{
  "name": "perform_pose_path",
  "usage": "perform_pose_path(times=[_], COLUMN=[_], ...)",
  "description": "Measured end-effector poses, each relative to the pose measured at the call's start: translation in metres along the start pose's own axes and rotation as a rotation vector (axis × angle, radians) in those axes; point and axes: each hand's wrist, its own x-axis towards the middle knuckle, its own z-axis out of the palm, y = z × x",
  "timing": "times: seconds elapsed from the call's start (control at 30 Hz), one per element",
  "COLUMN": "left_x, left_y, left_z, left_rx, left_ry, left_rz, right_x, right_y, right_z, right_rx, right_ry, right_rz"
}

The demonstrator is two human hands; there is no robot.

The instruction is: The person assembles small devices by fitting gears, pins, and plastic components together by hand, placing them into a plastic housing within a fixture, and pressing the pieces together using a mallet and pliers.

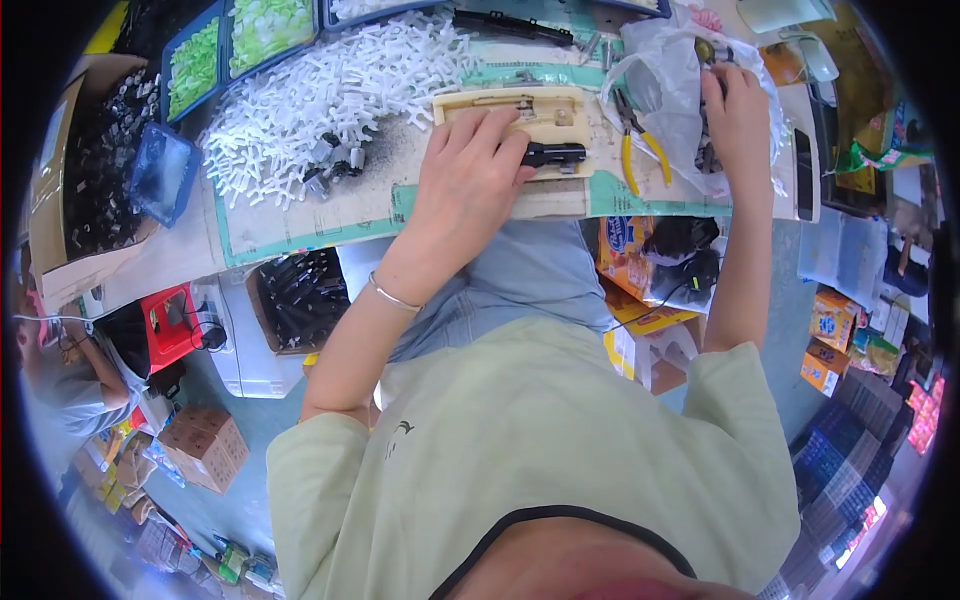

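My left hand rests over a cream-coloured fixture on the bench, its fingers curled around a black tube-shaped part. Part of that piece is hidden under the fingers; its right end sticks out along the fixture's near side. Farther right, my right hand reaches into a white plastic bag of small dark parts. Its fingers are bent down among them, and what they pinch is too small to make out. Between the two hands lie pliers with yellow handles.
A large heap of white plastic pieces covers the bench's left side. Behind it stand blue trays of green and white pieces. A cardboard box of black parts and a blue scoop-like tray are far left. A phone-like dark slab lies right.
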Motion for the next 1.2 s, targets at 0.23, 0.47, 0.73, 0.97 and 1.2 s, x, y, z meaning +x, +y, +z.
perform_pose_path(times=[0.23, 0.47, 0.73, 0.97, 1.2], left_x=[0.005, 0.001, -0.003, -0.002, -0.008], left_y=[0.010, -0.004, 0.010, 0.018, 0.010], left_z=[-0.022, -0.037, -0.032, -0.044, -0.061], left_rx=[-1.152, -1.648, -1.150, -0.616, -0.455], left_ry=[0.043, 0.059, 0.275, 0.309, 0.347], left_rz=[-0.593, -0.792, -0.567, -0.327, -0.168], right_x=[-0.050, -0.080, -0.064, -0.048, -0.046], right_y=[-0.088, -0.096, -0.108, -0.157, -0.179], right_z=[-0.022, -0.001, -0.054, -0.073, -0.072], right_rx=[0.219, 0.005, 0.660, 0.976, 0.901], right_ry=[-0.453, -0.366, -0.188, -0.552, -0.490], right_rz=[0.093, 0.055, 0.203, -0.026, -0.129])
